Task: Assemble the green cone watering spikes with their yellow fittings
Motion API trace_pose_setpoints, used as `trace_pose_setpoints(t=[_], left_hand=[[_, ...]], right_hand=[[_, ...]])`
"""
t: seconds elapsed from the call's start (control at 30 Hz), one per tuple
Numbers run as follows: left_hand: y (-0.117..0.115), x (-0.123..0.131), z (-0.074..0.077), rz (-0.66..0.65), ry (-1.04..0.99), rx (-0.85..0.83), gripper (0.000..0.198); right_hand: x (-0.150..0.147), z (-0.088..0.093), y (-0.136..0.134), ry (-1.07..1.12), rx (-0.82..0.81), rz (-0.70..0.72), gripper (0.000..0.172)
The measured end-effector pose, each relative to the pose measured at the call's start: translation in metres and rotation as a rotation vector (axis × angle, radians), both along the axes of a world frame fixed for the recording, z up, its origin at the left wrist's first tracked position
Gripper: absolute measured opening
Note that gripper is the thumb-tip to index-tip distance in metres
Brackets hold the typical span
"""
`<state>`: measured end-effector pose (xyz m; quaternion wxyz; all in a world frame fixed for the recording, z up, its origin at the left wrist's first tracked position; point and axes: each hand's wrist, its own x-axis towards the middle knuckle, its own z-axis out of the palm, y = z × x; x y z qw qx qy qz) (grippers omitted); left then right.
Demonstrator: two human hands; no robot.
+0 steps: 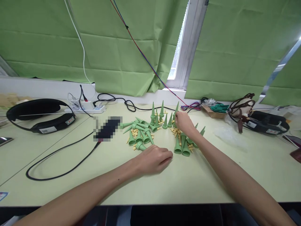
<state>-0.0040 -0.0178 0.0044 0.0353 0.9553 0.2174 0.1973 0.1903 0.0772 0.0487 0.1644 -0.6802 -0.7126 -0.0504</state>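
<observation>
A heap of green plastic cones [139, 133] lies on the pale green table [164, 185], mixed with small yellow pegs [134, 132]. Several cones stand upright [161, 113] at the back. My right hand [184, 123] reaches over a second cluster of cones [182, 146], fingers closed round the base of an upright cone [176, 110]. My left hand [154, 160] rests on the table in front of the heap, fingers curled under; whether anything is in them is hidden.
A black power cable [58, 157] loops across the left of the table to a blurred dark device [108, 128]. A black headset [39, 116] and power strip [88, 106] lie at back left. Another headset [265, 124], a cardboard box [213, 111] and a bag sit right.
</observation>
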Motion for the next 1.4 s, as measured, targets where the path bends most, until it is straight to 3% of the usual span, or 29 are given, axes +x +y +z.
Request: trace_pose_setpoints(t=[0.63,0.8,0.97,1.03,1.23,1.4], left_hand=[[-0.001,0.0,0.002,-0.005,0.015,-0.008,0.025],[0.0,0.0,0.001,-0.004,0.027,-0.011,0.026],[0.0,0.0,0.0,-0.016,0.015,-0.016,0.029],[0.0,0.001,0.0,-0.015,0.015,-0.02,0.029],[0.0,0.0,-0.001,-0.006,0.004,-0.008,0.028],[0.001,0.0,-0.002,-0.014,0.004,0.006,0.029]], right_hand=[[0.007,-0.003,0.015,0.057,0.015,0.023,0.021],[0.008,0.001,0.006,0.075,0.037,0.013,0.02],[0.003,0.01,-0.015,0.139,0.215,-0.003,0.025],[-0.001,0.011,-0.021,0.137,0.246,0.082,0.022],[-0.022,-0.004,-0.023,0.071,0.013,0.463,0.017],[-0.043,-0.01,-0.018,-0.051,-0.042,0.504,0.023]])
